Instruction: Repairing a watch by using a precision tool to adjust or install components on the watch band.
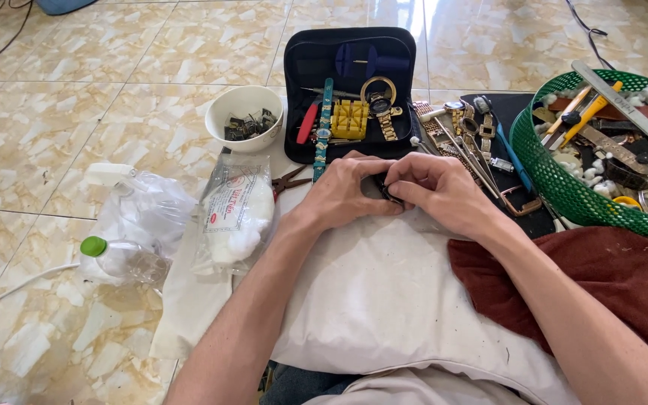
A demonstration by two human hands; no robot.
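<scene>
The small black watch part (388, 189) sits pinched between my left hand (343, 191) and right hand (436, 187), over the white cloth (369, 292). A clear plastic packet of white cotton with a red label (235, 214) lies left; the open black tool case (350, 90) stands just beyond my fingers.

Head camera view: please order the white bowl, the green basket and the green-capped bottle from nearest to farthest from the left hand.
From the left hand:
1. White bowl, up and to its left, beside the black tool case.
2. Green-capped bottle, far left, on the tiled floor.
3. Green basket, far right, past the right hand.
</scene>
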